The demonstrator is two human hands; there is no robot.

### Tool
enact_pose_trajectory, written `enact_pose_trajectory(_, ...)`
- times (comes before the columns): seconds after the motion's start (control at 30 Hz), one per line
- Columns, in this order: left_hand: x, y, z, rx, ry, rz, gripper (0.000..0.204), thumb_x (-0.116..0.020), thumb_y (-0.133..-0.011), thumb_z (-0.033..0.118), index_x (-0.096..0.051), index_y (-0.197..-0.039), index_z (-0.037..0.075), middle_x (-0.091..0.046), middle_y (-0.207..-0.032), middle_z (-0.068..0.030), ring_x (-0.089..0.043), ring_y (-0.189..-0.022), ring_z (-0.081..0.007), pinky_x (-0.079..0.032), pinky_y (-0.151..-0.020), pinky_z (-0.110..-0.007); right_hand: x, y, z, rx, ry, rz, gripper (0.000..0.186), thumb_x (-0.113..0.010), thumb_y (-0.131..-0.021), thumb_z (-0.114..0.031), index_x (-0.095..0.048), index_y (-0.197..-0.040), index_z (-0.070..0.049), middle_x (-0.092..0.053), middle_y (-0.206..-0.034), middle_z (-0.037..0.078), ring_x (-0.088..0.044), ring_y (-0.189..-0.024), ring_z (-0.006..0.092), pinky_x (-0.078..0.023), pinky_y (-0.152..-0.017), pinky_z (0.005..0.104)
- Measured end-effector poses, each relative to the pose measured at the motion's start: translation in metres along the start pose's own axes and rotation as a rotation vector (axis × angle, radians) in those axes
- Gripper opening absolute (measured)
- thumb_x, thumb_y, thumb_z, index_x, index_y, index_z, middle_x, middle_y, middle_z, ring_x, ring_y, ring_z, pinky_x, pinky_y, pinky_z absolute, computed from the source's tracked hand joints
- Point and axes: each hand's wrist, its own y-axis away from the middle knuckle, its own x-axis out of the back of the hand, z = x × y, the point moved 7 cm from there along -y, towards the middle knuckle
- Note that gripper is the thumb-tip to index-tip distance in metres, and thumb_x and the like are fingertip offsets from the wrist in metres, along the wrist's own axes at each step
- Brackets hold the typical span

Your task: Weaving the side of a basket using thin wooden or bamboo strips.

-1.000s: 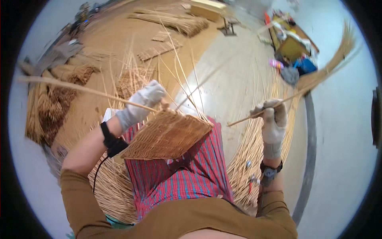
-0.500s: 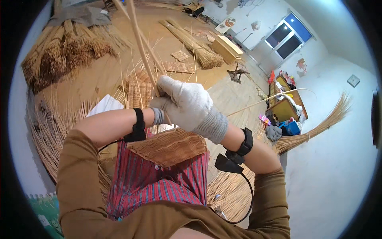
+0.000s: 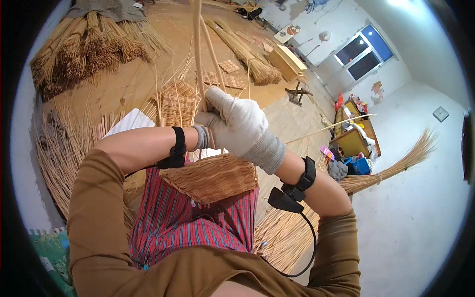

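Note:
My right hand (image 3: 238, 123), in a white work glove with a grey cuff, is closed around thick pale wicker rods (image 3: 199, 54) that rise past the top edge. My left hand (image 3: 204, 123), also gloved, presses against the same rods from the left; most of its fingers are hidden behind the right hand. Just below both hands, a brown woven wicker basket (image 3: 210, 179) rests tilted on the red striped cloth (image 3: 193, 222) over my lap. Its inside is largely covered by my hands. A long thin rod (image 3: 329, 127) sticks out to the right from behind my right wrist.
Another woven wicker piece (image 3: 178, 106) lies ahead, near small flat woven panels (image 3: 229, 66). Loose rods (image 3: 64, 153) spread at left, with bundles (image 3: 94, 44) behind. A wooden box (image 3: 287, 62), small stool (image 3: 298, 93) and cluttered cabinet (image 3: 354, 138) stand farther off at right.
The rods in my hands have swung from leaning left to nearly upright. Both hands have shifted slightly right in the picture, and the long thin rod's tip has moved left.

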Motion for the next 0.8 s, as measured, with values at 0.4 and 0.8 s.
enact_pose_trajectory(0.4,0.005,0.012,0.005,0.019,0.015,-0.011,0.015,-0.053,-0.094,0.007,-0.062,-0.106,0.007,-0.059,-0.096,-0.0099,-0.059,-0.1,-0.028,-0.05,-0.09,-0.036,-0.022,0.029,0.034,-0.054,0.075,-0.04,0.017,-0.068,-0.088,-0.019,-0.057,-0.098,-0.01,-0.066,-0.081,0.018,-0.067,-0.08,0.0417,-0.05,-0.064,0.0485)
enact_pose_trajectory(0.8,0.013,0.021,0.015,0.053,0.007,-0.01,0.015,-0.052,-0.096,0.007,-0.061,-0.107,0.008,-0.059,-0.095,-0.0093,-0.058,-0.1,-0.0273,-0.05,-0.091,-0.036,-0.014,0.029,0.021,0.07,-0.03,-0.037,0.024,-0.07,-0.087,-0.018,-0.059,-0.105,-0.006,-0.066,-0.089,0.017,-0.065,-0.086,0.0385,-0.052,-0.073,0.0444)
